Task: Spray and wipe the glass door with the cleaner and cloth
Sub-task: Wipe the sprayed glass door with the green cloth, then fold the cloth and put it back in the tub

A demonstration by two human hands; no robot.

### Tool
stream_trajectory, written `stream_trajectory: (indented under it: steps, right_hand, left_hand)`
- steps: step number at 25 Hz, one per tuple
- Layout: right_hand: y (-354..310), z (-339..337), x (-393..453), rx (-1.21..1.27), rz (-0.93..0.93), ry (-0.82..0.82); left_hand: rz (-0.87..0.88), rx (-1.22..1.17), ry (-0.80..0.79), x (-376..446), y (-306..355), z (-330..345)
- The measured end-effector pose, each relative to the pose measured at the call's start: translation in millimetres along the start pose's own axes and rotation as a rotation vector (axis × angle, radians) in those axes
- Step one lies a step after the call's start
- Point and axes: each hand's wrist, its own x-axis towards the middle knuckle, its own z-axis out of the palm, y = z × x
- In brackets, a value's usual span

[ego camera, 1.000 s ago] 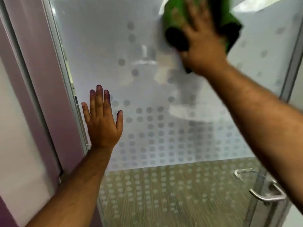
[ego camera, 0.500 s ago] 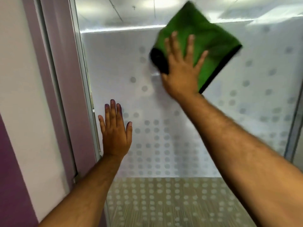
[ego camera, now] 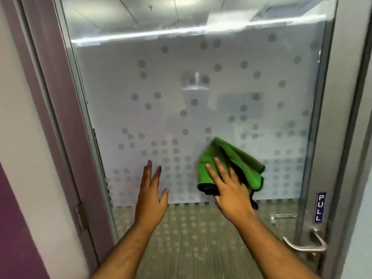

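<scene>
The glass door (ego camera: pixel 181 87) fills the view, with a frosted band dotted with clear circles and plain glass above and below. My right hand (ego camera: pixel 229 190) presses a bunched green cloth (ego camera: pixel 227 160) with a dark edge against the lower part of the frosted band, fingers spread over it. My left hand (ego camera: pixel 151 192) is flat and open near the glass to the left of the cloth, holding nothing. No spray bottle of cleaner shows.
A metal lever handle (ego camera: pixel 306 246) sits low on the door's right stile, under a blue PULL sign (ego camera: pixel 320 207). A purple door frame (ego camera: pixel 50 97) and hinge (ego camera: pixel 80 214) run down the left, next to a white wall.
My right hand has swept the cloth down from the top of the glass to the bottom of the frosted band. The left hand stayed low at the left.
</scene>
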Motion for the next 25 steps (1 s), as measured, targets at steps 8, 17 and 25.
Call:
stream_trajectory:
  steps: [8, 17, 25]
  right_hand:
    - [-72, -34, -4, 0.965, 0.193, -0.149]
    - [-90, -106, -90, 1.764, 0.621, -0.394]
    - [-112, -138, -239, 1.361, 0.795, -0.526]
  left_hand:
    - [-0.224, -0.244, -0.231, -20, 39, -13]
    - [-0.763, -1.285, -0.442, -131, 71, -51]
    - [-0.767, -1.209, -0.478, -214, 67, -85]
